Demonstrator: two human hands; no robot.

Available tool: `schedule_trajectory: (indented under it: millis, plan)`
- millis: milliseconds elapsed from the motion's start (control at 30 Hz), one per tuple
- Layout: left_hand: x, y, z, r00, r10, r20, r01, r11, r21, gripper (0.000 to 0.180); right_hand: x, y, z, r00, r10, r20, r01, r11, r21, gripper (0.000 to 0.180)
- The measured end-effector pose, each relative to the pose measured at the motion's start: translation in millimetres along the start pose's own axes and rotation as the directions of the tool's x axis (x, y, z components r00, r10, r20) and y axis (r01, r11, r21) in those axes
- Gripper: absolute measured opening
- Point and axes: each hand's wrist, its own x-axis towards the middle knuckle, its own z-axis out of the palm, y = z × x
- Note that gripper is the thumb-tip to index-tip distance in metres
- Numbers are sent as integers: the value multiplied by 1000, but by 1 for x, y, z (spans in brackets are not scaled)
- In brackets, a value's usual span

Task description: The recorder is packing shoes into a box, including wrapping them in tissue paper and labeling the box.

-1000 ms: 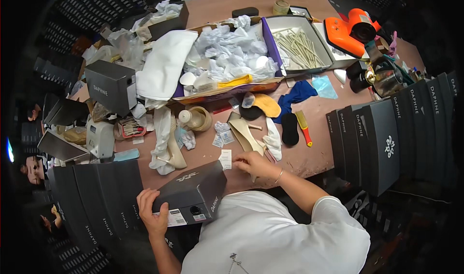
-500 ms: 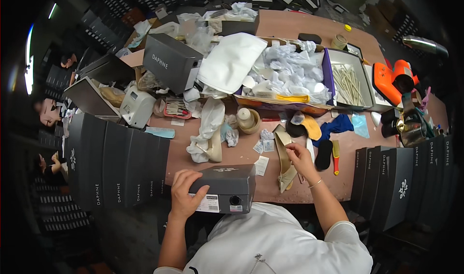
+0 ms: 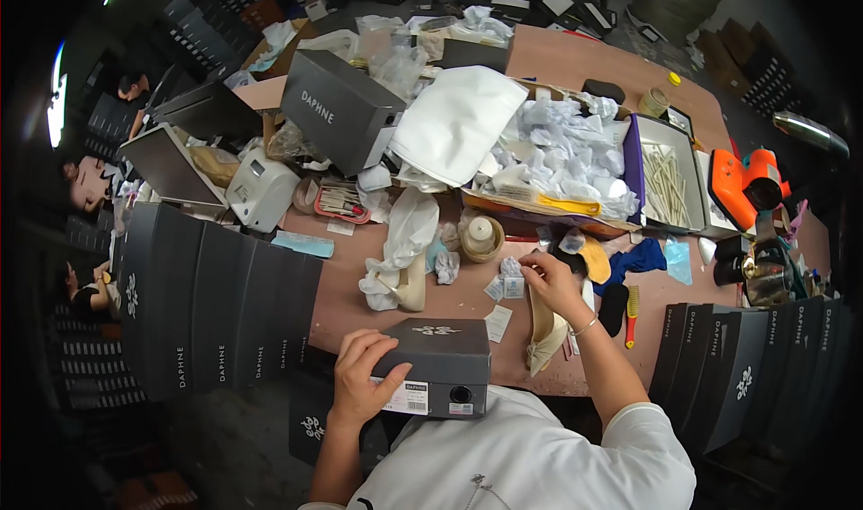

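My left hand (image 3: 364, 375) grips the near left end of a closed dark grey shoebox (image 3: 440, 353) at the table's front edge, thumb by its white label. My right hand (image 3: 557, 287) has its fingers bent together beside some small paper packets (image 3: 513, 287); whatever is between the fingertips is hidden. Below it lies a beige shoe (image 3: 544, 339), partly covered by the hand. Another cream shoe (image 3: 411, 285), partly wrapped in white paper (image 3: 410, 227), stands beyond the box. A small white card (image 3: 497, 323) lies between box and shoe.
Grey shoeboxes (image 3: 220, 317) line the left, with more (image 3: 742, 371) at right. A carton of crumpled paper (image 3: 571, 155) and a tray of sticks (image 3: 667, 186) stand beyond. A brush (image 3: 633, 314), blue cloth (image 3: 636, 260), bottle (image 3: 480, 233) and orange tool (image 3: 733, 189) lie around.
My right hand has shifted left and farther away, from over the beige shoe toward the paper packets. My left hand keeps its hold on the shoebox. The whole view has shifted slightly.
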Motion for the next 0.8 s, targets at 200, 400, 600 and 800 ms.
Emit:
schedule_trajectory:
  millis: [200,400,600,800]
  plan:
    - [-1,-1,-1,1000,-13,13,13,1000,0,35,35,15,-18,994,-6,-106,14,997,81,21]
    - [-2,1,0,999,-5,40,5,1000,20,37,26,8,-11,959,-51,278,67,997,-48,22]
    - [20,-47,-28,939,-323,116,334,788,-517,30,-4,20,67,917,-24,398,-39,988,151,29]
    - [118,-111,44,508,-158,847,583,787,-203,38,41,5,129,803,-23,596,-127,970,207,43]
